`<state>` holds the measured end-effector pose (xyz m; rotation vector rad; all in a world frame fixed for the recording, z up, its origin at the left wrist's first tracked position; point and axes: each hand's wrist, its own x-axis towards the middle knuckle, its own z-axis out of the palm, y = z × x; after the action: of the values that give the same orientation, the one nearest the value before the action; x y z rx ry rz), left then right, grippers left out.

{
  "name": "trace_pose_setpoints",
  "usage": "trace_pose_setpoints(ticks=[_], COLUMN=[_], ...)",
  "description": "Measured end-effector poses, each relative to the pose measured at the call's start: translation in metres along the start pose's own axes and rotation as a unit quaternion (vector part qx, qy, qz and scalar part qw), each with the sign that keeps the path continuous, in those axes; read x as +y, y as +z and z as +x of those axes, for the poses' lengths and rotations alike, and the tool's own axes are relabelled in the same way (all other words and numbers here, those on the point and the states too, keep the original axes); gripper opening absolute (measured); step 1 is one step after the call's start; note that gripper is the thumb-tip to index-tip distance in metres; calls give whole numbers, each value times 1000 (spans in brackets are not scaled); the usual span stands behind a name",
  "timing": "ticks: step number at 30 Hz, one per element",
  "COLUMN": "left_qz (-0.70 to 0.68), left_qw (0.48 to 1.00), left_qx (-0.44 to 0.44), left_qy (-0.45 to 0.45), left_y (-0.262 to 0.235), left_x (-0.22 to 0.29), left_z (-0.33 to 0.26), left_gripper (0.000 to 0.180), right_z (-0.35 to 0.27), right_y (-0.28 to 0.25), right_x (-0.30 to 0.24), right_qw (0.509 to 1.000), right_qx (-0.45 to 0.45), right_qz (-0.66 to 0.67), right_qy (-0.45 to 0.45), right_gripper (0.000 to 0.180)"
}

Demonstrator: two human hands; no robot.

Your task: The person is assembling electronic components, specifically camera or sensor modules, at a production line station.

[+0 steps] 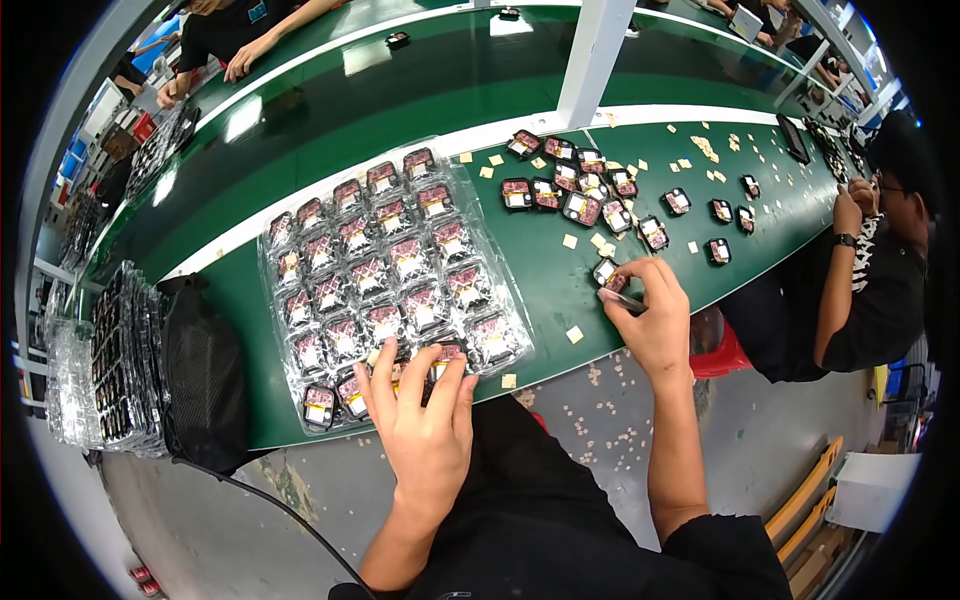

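A clear plastic blister tray (pixel 515 290) lies on the green work surface, with rows of small black square units with pink, white and yellow faces in its pockets. My left hand (pixel 425 435) rests over the tray's near edge with fingers spread, touching the nearest row and partly hiding it. An uncovered unit (pixel 319 407) shows at the near left corner. To the right of the tray, my right hand (pixel 655 318) pinches a small black unit (pixel 607 273) between thumb and fingers, low over the surface. A loose cluster of similar units (pixel 580 208) lies just beyond it.
Small cream paper squares (pixel 574 334) are scattered over the green surface and floor. A dark mesh bag (pixel 203 365) and a stack of filled trays (pixel 125 360) stand at left. A co-worker (pixel 870 240) sits at right. Behind a white rail runs a green belt (pixel 460 85).
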<state>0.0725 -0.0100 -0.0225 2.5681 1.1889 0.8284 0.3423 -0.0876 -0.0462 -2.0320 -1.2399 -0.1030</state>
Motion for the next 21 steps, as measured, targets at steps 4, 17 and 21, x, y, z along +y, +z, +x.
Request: trace_pose_setpoints(ticks=[4, 17, 21], left_qz=[19, -697, -693], left_qw=[1000, 703, 705], left_qx=[13, -50, -12], left_qy=[-19, -131, -149], left_y=[-4, -7, -5], left_x=[4, 3, 1], left_z=[1, -17, -20], left_gripper=[26, 69, 71], right_z=[-10, -51, -52], right_y=[-8, -16, -12], right_x=[-31, -103, -102], right_qw=[996, 902, 932], right_qx=[-9, -160, -147], right_qz=[87, 396, 320], right_qy=[5, -66, -82], right_gripper=[37, 49, 40])
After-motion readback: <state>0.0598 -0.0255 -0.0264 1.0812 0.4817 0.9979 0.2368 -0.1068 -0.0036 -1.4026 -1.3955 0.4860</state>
